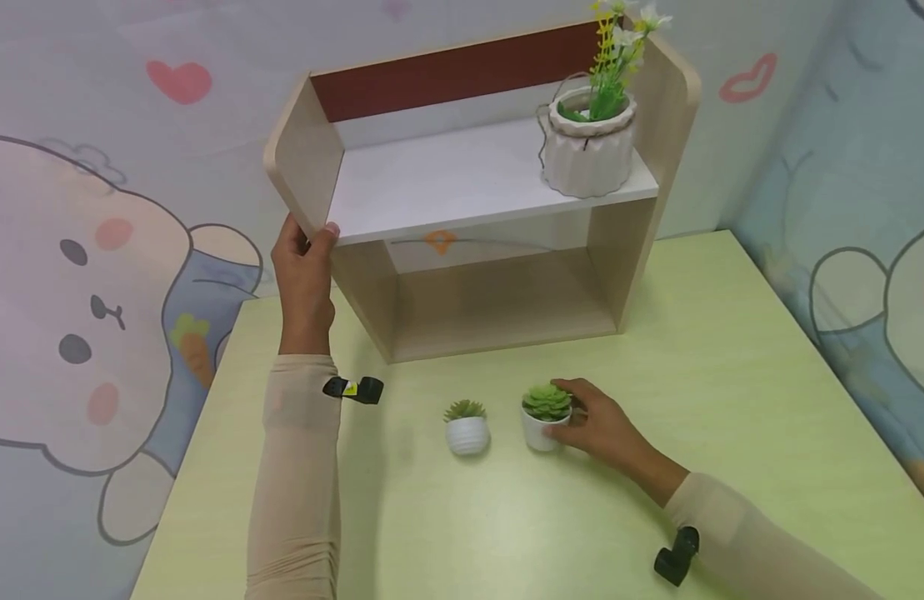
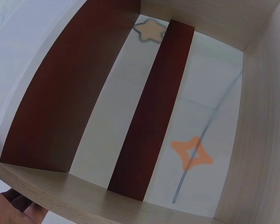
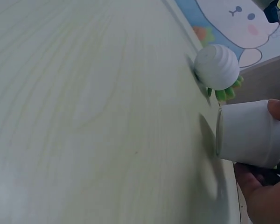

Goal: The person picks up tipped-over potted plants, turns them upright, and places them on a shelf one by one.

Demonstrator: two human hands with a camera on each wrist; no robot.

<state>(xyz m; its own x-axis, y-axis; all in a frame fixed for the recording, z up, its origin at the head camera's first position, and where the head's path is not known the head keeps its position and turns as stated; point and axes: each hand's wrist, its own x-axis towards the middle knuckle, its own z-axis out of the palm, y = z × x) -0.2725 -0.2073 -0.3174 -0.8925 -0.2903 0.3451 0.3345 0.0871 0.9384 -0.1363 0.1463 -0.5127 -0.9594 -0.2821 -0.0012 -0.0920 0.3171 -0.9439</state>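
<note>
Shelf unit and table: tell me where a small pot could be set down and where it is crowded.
The upper shelf is bare left of the flower pot. The lower compartment looks bare. The table is bare right of the right hand, which grips the succulent pot. It is crowded around the ribbed pot beside it. The left hand holds the shelf's left side.

The flower tops (image 1: 619, 17) and both sleeves (image 1: 297, 500) are cut off.

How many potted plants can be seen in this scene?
3. A flower pot stands on the shelf's upper board. Two small succulents stand on the table: a round pot alone, and a cup-shaped pot gripped by the right hand.
</note>
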